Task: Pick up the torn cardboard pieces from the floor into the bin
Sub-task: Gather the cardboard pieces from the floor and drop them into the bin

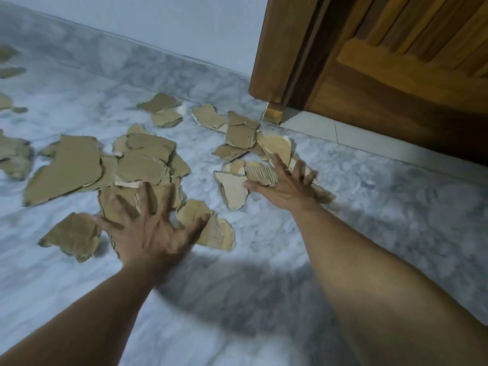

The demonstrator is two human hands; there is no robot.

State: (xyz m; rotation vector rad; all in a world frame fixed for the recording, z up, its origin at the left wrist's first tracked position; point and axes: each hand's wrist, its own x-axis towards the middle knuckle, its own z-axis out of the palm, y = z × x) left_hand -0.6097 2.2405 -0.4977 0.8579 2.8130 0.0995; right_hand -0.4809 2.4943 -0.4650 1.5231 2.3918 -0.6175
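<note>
Both forearms reach low over the marble floor (264, 273). Left hand (153, 233): fingers splayed wide, gripping nothing, over the near cluster of torn cardboard pieces (71, 233). It is blurred, so contact is unclear. The spread is probably meant to rake several scraps together at once. Right hand (284, 184), further out: also splayed, palm down on a corrugated scrap (260, 174), nothing pinched. More pieces lie scattered beyond, toward the wall (158, 22) and wooden door (396, 75). Bin not in view.

Both forearms (369, 273) run bare down to the left grip (150, 233) and right grip (285, 186).
</note>
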